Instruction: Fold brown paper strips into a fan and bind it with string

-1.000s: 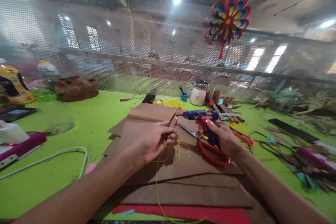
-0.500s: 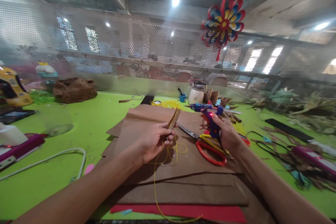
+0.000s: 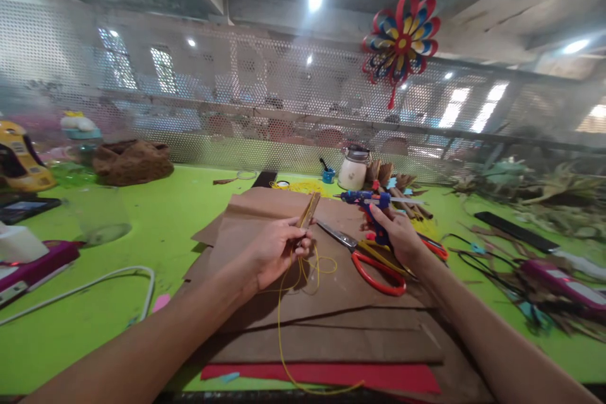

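Note:
Between the fingers of my left hand (image 3: 284,249) is a narrow folded brown paper strip (image 3: 310,207), pointing up and away. Yellow string (image 3: 280,322) trails from below that hand in loops over the brown paper sheets (image 3: 265,214). My right hand (image 3: 395,230) grips a blue hot glue gun (image 3: 367,197) by its handle, with a clear glue stick out at the back and the nozzle aimed left, apart from the strip. Red-handled scissors (image 3: 376,271) lie on the paper, partly hidden behind my right hand.
On the green table (image 3: 180,214) stand a white jar (image 3: 353,167) and a small blue pot (image 3: 327,173) at the back. A clear cup (image 3: 101,218) and a white cable (image 3: 113,274) are left. Black cords (image 3: 483,265) and a purple power strip (image 3: 563,284) lie right.
The brown strip has tilted and shifted slightly left in my left hand. My right hand has turned the glue gun a little; its red light no longer shows.

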Demonstrator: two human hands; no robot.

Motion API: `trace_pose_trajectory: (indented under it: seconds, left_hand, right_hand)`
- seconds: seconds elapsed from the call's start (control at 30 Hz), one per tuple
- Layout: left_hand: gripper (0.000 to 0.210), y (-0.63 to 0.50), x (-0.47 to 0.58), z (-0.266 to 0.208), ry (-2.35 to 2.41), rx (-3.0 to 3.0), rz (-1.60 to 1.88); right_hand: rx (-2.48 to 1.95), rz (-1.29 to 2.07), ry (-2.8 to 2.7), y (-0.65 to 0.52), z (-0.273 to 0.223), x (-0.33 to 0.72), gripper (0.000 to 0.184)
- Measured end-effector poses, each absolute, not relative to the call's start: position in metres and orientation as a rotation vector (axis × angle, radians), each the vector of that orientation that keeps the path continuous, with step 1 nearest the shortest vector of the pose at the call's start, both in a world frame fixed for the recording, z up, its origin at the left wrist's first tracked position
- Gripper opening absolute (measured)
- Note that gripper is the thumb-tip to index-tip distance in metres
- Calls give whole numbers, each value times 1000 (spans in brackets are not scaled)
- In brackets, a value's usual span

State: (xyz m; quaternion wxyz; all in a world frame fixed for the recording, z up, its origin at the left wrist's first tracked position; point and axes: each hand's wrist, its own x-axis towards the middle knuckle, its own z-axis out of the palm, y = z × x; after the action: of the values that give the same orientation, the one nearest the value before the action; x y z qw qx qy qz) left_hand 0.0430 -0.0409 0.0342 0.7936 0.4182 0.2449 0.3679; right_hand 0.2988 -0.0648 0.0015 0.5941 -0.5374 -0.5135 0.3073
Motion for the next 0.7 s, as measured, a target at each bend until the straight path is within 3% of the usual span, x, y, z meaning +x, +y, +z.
trace_pose_trajectory:
  seconds: [0.2,0.33,0.47,0.7]
  left_hand:
    - [18,-29,40,31,592,872,906]
    - [18,-26,40,28,626,882,895]
    - [17,-26,42,24,611,915,869]
    - [21,-28,43,18,622,984,862]
  right_hand:
    - [-1637,147,-1594,-56,8,312,48]
    - [-1811,-16,-1676,-36,17,320,39]
    - [-1920,-105,-1807,-10,21,319,23]
    - [-1932,-29,-1887,3,28,312,12]
